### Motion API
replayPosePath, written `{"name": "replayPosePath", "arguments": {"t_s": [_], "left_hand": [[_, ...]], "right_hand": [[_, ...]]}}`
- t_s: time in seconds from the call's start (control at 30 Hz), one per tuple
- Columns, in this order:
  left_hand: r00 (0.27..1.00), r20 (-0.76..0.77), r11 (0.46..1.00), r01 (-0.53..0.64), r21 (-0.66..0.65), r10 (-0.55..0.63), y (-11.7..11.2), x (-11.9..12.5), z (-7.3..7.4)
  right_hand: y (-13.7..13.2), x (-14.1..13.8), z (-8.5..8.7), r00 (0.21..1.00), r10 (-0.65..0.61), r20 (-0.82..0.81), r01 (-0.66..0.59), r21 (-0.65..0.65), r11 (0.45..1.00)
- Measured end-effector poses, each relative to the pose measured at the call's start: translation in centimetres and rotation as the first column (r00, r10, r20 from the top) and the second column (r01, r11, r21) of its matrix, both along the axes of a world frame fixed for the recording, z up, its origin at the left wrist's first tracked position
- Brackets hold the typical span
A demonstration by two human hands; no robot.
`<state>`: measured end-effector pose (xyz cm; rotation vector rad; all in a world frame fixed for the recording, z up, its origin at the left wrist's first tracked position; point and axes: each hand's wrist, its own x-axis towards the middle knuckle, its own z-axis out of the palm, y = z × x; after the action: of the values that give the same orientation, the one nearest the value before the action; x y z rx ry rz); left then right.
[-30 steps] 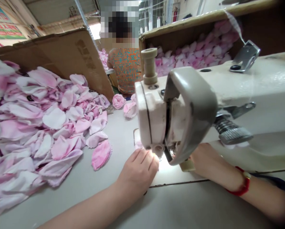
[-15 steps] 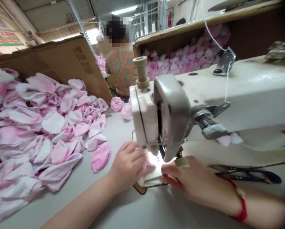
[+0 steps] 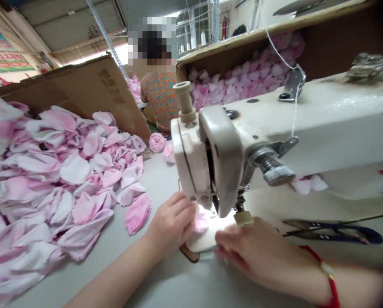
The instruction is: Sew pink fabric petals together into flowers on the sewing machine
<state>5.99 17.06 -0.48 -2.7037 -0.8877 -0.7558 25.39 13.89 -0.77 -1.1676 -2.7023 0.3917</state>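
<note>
Under the lit needle area of a white sewing machine (image 3: 191,158) lies a small pink fabric petal (image 3: 201,221). My left hand (image 3: 172,222) is closed at the left of the needle, its fingertips pinching the petal's edge. To the right of the needle plate is my right hand (image 3: 252,248), slightly blurred, with fingers curled together; anything between them is hidden. A red bracelet (image 3: 328,271) circles the right wrist. The needle tip itself is lost in the glare.
Many pink and white fabric petals (image 3: 75,169) heap at left before a cardboard flap (image 3: 82,90). One pink petal (image 3: 138,214) lies nearer my left hand. Thread snips (image 3: 335,231) rest at right. A box (image 3: 274,36) of petals and a seated person (image 3: 161,98) are behind.
The view has shifted slightly, so the machine sits a little further left. More of the pink petal shows beside my left fingers. My right hand stays close to the needle plate.
</note>
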Motion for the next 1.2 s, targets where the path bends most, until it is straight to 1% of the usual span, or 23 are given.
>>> {"name": "replayPosePath", "arguments": {"t_s": [0.07,0.1,0.17,0.23,0.27,0.33,0.4,0.47,0.5,0.57,0.63,0.67,0.8,0.9,0.97,1.1,1.2], "left_hand": [[0.997,-0.050,0.998,0.060,-0.025,-0.061,-0.5,0.3,0.3],[0.995,-0.064,0.997,0.069,-0.041,-0.071,-0.7,0.3,0.5],[0.998,-0.056,0.997,0.038,-0.060,-0.041,-0.7,0.4,0.5],[0.999,-0.028,0.997,-0.019,-0.073,0.017,-0.4,0.2,0.3],[0.999,-0.026,0.995,-0.044,-0.095,0.041,-0.2,0.1,0.2],[0.998,-0.039,0.989,-0.056,-0.140,0.051,0.1,0.0,0.0],[0.997,-0.071,0.988,-0.042,-0.150,0.031,0.1,0.0,-0.2],[0.995,-0.102,0.991,-0.017,-0.136,0.003,-0.3,0.2,-0.4],[0.994,-0.113,0.991,-0.015,-0.130,0.000,-0.5,0.4,-0.5],[0.992,-0.128,0.992,-0.031,-0.124,0.015,-0.8,0.7,-0.7],[0.989,-0.140,0.993,-0.064,-0.102,0.049,-1.0,1.0,-0.9],[0.987,-0.146,0.993,-0.079,-0.086,0.066,-1.1,1.1,-1.0],[0.982,-0.145,0.992,-0.126,-0.011,0.124,-1.2,1.2,-1.3],[0.974,-0.138,0.984,-0.179,0.023,0.180,-1.1,1.0,-1.1],[0.968,-0.139,0.978,-0.209,0.021,0.210,-1.2,0.8,-0.9],[0.975,-0.151,0.985,-0.171,-0.023,0.165,-1.6,1.0,-0.6],[0.966,-0.170,0.977,-0.206,-0.058,0.194,-1.8,1.4,-0.6]], "right_hand": [[-0.3,0.3,0.2,0.997,0.075,-0.022,-0.076,-0.055,0.996],[-0.2,0.6,0.2,0.997,0.069,-0.032,-0.071,-0.054,0.996],[0.5,1.2,0.2,0.999,-0.031,-0.042,0.032,0.009,0.999],[1.1,1.4,0.0,0.989,-0.145,-0.039,0.149,0.103,0.984],[1.3,1.3,-0.1,0.986,-0.163,-0.031,0.166,0.135,0.977],[1.2,0.9,-0.2,0.992,-0.127,-0.006,0.126,0.155,0.980],[0.9,0.8,0.0,0.998,-0.065,0.019,0.062,0.095,0.994],[0.9,1.2,0.2,0.999,-0.036,0.018,0.036,-0.023,0.999],[1.2,1.6,0.4,0.998,-0.055,0.008,0.055,-0.072,0.996],[2.0,2.4,0.5,0.988,-0.155,0.013,0.156,-0.118,0.981],[3.0,3.0,0.5,0.962,-0.268,0.048,0.272,-0.108,0.956],[3.5,3.1,0.5,0.953,-0.298,0.062,0.303,-0.103,0.947],[4.0,2.6,0.5,0.956,-0.293,0.023,0.294,-0.114,0.949],[3.7,2.5,0.8,0.943,-0.332,0.022,0.333,-0.119,0.935],[3.5,2.7,1.0,0.939,-0.342,0.036,0.344,-0.124,0.931],[3.5,2.9,1.0,0.943,-0.327,0.068,0.333,-0.135,0.933],[3.6,2.9,0.8,0.944,-0.318,0.091,0.327,-0.118,0.937]]}}
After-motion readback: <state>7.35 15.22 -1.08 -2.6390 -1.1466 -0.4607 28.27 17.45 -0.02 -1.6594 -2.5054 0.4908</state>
